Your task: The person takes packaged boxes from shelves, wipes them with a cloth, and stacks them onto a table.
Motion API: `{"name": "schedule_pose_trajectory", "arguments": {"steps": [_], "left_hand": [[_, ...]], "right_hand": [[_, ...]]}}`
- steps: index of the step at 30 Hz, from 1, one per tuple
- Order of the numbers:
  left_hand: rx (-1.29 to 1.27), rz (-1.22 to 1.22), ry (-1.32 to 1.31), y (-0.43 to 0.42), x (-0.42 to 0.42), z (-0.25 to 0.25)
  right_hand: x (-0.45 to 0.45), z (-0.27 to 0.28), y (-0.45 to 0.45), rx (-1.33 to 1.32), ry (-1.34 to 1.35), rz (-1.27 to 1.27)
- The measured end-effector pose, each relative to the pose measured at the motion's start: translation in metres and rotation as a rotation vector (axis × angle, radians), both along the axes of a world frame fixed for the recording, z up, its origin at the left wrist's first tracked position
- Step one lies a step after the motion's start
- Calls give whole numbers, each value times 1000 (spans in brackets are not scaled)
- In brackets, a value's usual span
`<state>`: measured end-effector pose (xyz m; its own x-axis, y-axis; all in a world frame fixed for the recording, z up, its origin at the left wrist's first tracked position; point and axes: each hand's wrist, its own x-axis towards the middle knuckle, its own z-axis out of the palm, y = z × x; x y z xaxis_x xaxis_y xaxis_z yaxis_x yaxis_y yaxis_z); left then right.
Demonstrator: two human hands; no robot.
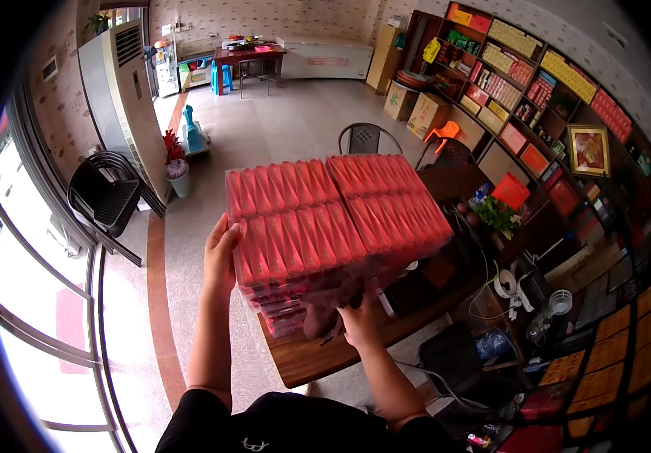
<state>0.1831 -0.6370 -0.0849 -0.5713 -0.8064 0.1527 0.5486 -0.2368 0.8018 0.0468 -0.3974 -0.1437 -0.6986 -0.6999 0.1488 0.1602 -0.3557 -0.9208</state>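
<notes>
A large block of red packets, in clear plastic and several layers high, fills the middle of the view above the near end of a dark wooden table. My left hand grips its left side, the thumb over the top edge. My right hand is closed at the near lower side, where the plastic bunches up; its fingertips are partly hidden. Beside that hand is a brownish rounded shape that I cannot make out. Whether the block rests on the table or hangs just above it, I cannot tell.
Stacked black chairs stand left by the glass doors, near a tall air conditioner. Two chairs are beyond the table. Cables, a potted plant and a black chair are on the right, before full shelves.
</notes>
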Motion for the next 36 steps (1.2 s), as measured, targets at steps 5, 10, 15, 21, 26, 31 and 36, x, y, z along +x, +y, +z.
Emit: {"name": "schedule_pose_trajectory", "arguments": {"steps": [5, 10, 15, 21, 26, 31, 36], "left_hand": [[138, 173, -146, 22, 3, 23], [-598, 513, 24, 119, 5, 75], [-1038, 166, 10, 236, -61, 69], [-579, -736, 120, 380, -146, 28], [-519, -1257, 184, 537, -172, 12], [-729, -1644, 356, 680, -163, -20], [-917, -1749, 470, 779, -157, -40]], "right_hand": [[-8, -5, 27, 10, -24, 77], [-28, -21, 90, -29, 52, -45], [-37, 39, 203, -278, -45, -67], [-26, 5, 381, -44, 108, -711], [40, 25, 523, -422, -99, -961], [120, -7, 600, -598, -114, -1448], [165, -37, 644, -461, -24, -1725]]}}
